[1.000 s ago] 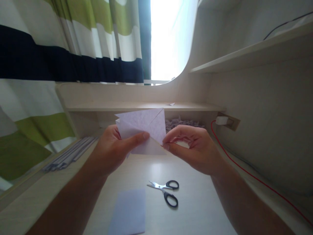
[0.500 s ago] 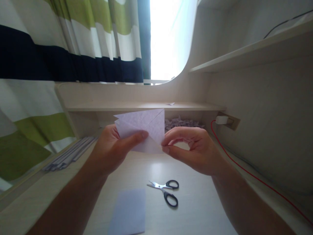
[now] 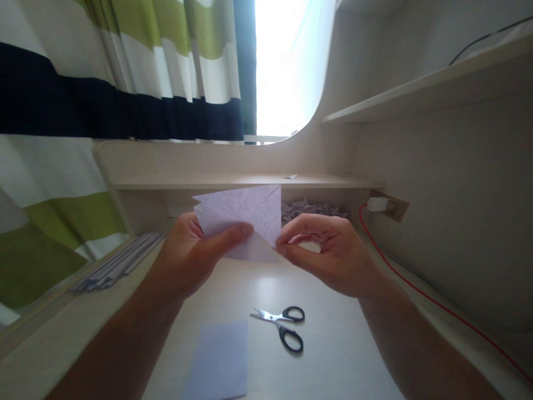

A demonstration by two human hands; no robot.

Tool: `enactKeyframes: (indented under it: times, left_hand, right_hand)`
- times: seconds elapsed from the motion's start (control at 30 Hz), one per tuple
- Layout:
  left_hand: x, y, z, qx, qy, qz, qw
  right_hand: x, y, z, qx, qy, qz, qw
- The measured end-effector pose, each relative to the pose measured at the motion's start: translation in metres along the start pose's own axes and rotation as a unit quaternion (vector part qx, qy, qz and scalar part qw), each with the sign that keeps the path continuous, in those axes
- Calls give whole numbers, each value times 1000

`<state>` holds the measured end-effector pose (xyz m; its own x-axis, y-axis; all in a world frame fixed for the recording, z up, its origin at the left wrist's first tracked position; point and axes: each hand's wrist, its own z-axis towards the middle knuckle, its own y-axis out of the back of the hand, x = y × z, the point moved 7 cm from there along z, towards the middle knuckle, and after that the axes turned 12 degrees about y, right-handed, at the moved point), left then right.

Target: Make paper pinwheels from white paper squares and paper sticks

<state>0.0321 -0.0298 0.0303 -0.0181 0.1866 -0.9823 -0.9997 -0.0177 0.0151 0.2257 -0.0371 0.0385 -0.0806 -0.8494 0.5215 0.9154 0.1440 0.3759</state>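
Note:
A folded sheet of pale paper (image 3: 237,208) is held up above the desk, with diagonal creases and flaps showing. My left hand (image 3: 197,244) grips its left side, thumb lying across the front and fingers hidden behind. At the lower right corner, my right hand (image 3: 325,244) pinches a flap between thumb and forefinger. Below the hands, scissors (image 3: 272,318) with black handles lie slightly spread on the desk, blades pointing left. Left of them lies a flat stack or sheet of pale paper (image 3: 220,358).
Folded paper strips (image 3: 119,261) lie along the desk's left edge. Many small paper pieces (image 3: 312,209) are heaped under the back shelf (image 3: 200,180), which bears a paper scrap (image 3: 291,177). A red cable (image 3: 410,280) runs from a white plug (image 3: 377,204) down the right side.
My right thumb and forefinger have closed a little tighter on the paper's corner and shifted very slightly upward. The left hand holds nearly still.

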Motion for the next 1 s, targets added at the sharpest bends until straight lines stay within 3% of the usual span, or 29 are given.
enactKeyframes:
  times: [1.0]
  left_hand:
    - [2,-3,-1,5,2,-22,1000]
  right_hand:
    - [-2,-1,-1,-24,15,10,1000]
